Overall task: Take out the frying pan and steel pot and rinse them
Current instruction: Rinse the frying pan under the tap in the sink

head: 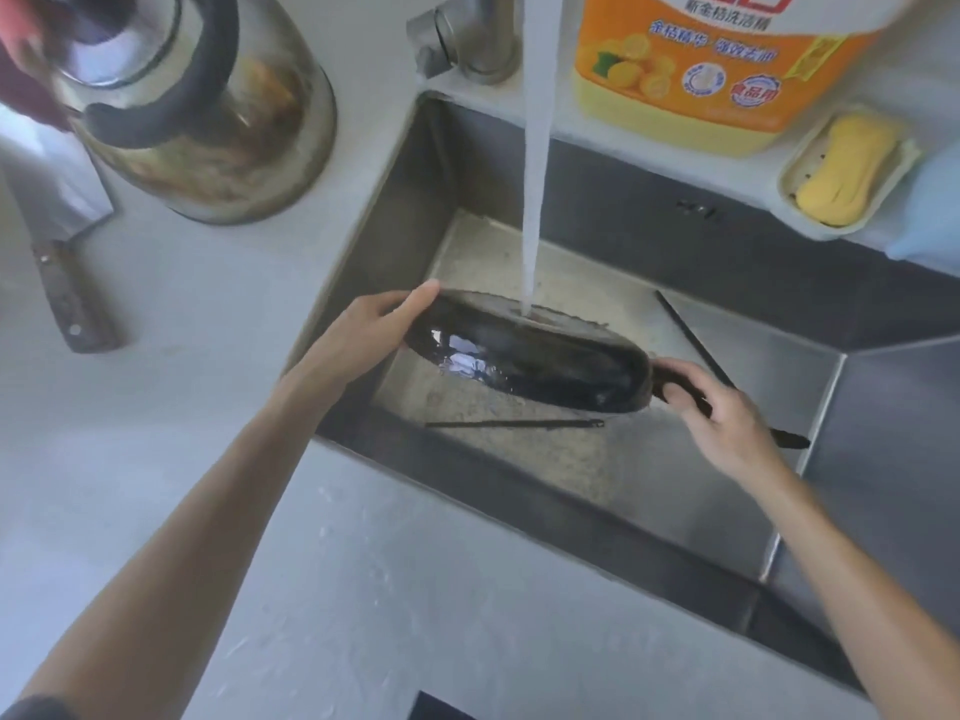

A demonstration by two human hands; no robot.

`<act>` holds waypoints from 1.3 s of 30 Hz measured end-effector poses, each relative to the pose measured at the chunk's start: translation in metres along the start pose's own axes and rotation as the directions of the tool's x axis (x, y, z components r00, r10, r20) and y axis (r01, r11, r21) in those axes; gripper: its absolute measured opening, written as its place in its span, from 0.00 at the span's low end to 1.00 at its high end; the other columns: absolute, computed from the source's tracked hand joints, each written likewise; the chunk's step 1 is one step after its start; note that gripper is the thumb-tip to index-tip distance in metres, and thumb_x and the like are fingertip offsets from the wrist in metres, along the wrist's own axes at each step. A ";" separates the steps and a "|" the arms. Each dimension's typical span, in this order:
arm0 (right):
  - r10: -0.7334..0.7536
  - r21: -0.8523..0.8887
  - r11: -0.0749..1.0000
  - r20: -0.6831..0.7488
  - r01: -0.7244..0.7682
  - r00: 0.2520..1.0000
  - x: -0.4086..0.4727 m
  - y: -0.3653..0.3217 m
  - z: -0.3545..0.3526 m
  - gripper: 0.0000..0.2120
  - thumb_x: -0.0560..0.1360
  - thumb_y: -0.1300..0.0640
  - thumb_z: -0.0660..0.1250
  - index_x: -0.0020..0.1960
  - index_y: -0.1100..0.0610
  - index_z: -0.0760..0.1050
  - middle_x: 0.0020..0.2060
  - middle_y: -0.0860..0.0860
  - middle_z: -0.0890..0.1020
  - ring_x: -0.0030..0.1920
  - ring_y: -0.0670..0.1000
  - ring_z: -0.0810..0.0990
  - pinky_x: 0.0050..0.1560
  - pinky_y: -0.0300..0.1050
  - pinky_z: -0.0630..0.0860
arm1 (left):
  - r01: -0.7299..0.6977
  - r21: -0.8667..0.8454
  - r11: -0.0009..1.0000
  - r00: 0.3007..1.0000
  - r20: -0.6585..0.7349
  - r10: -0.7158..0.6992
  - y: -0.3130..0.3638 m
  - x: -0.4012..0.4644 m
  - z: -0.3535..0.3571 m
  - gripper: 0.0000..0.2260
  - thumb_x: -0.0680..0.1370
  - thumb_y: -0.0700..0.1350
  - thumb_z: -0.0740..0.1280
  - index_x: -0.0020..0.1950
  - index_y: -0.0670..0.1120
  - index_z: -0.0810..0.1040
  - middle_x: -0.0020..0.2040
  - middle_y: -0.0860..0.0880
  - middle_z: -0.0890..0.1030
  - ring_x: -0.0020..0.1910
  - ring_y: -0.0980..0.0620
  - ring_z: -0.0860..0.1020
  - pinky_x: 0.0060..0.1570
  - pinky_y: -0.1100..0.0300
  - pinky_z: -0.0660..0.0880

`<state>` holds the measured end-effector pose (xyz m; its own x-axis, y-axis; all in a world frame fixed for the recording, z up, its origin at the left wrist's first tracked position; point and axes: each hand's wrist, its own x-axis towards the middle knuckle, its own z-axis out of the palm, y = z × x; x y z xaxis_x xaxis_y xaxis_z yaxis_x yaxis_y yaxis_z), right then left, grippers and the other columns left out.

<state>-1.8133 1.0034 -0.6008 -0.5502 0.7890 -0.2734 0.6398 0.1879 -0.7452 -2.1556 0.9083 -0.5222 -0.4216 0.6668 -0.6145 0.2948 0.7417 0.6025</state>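
Observation:
A black frying pan (524, 356) hangs tilted on edge over the steel sink (597, 522), its wet underside facing me. A stream of water (535, 174) from the tap (467, 39) falls onto its upper rim. My left hand (363, 330) grips the pan's left rim, thumb on top. Around the pan's dark handle, at its right end, my right hand (722, 413) is closed. No steel pot shows, apart from a steel kettle (197, 101) with a black handle on the counter at the upper left.
A cleaver (62, 252) with a dark handle lies on the grey counter at the left. An orange detergent bottle (717, 59) and a dish with yellow soap (847, 168) stand behind the sink. Two thin dark strips (514, 424) lie in the basin.

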 end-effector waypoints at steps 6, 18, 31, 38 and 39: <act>0.107 -0.271 0.959 0.086 -0.080 0.990 0.021 0.003 -0.039 0.16 0.74 0.33 0.52 0.57 0.35 0.70 0.41 0.48 0.85 0.45 0.55 0.82 0.50 0.51 0.76 | 0.125 0.056 0.991 0.988 0.087 -0.130 -0.014 0.017 0.014 0.38 0.68 0.76 0.48 0.47 0.48 0.83 0.52 0.51 0.82 0.46 0.51 0.79 0.51 0.58 0.71; 0.129 -0.330 0.944 0.420 0.019 0.898 0.074 0.019 -0.014 0.29 0.65 0.48 0.77 0.64 0.44 0.71 0.57 0.46 0.82 0.55 0.48 0.80 0.56 0.44 0.74 | 0.002 -0.043 0.999 0.999 0.042 -0.001 -0.054 0.058 0.035 0.16 0.74 0.31 0.64 0.56 0.44 0.81 0.50 0.41 0.83 0.47 0.48 0.79 0.59 0.47 0.75; 0.129 -0.274 0.958 0.164 -0.080 0.978 0.041 0.049 0.026 0.21 0.68 0.56 0.76 0.57 0.45 0.73 0.51 0.46 0.83 0.50 0.53 0.81 0.49 0.49 0.75 | 0.100 0.185 0.978 0.987 0.104 -0.121 -0.078 0.090 0.056 0.18 0.73 0.34 0.65 0.62 0.43 0.72 0.51 0.44 0.80 0.47 0.45 0.79 0.51 0.57 0.76; 0.137 -0.285 0.955 0.159 -0.088 0.978 0.044 0.051 0.024 0.21 0.67 0.54 0.76 0.55 0.42 0.73 0.44 0.43 0.81 0.44 0.51 0.79 0.43 0.45 0.70 | -0.244 0.021 0.970 0.968 -0.052 0.245 -0.035 0.073 0.030 0.19 0.73 0.45 0.71 0.63 0.48 0.74 0.54 0.51 0.79 0.52 0.54 0.79 0.56 0.61 0.75; 0.141 -0.283 0.955 0.159 -0.092 0.977 0.045 0.051 0.023 0.21 0.67 0.54 0.76 0.55 0.41 0.73 0.44 0.42 0.81 0.44 0.50 0.79 0.42 0.45 0.70 | -0.325 -0.042 0.945 0.939 -0.134 0.317 -0.022 0.069 0.023 0.18 0.73 0.48 0.71 0.62 0.50 0.75 0.52 0.54 0.80 0.50 0.58 0.80 0.54 0.65 0.75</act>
<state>-1.8176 1.0346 -0.6656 -0.5328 0.7043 -0.4691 0.8132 0.2727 -0.5141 -2.1718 0.9400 -0.5893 -0.4172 0.8514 -0.3180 0.3791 0.4810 0.7905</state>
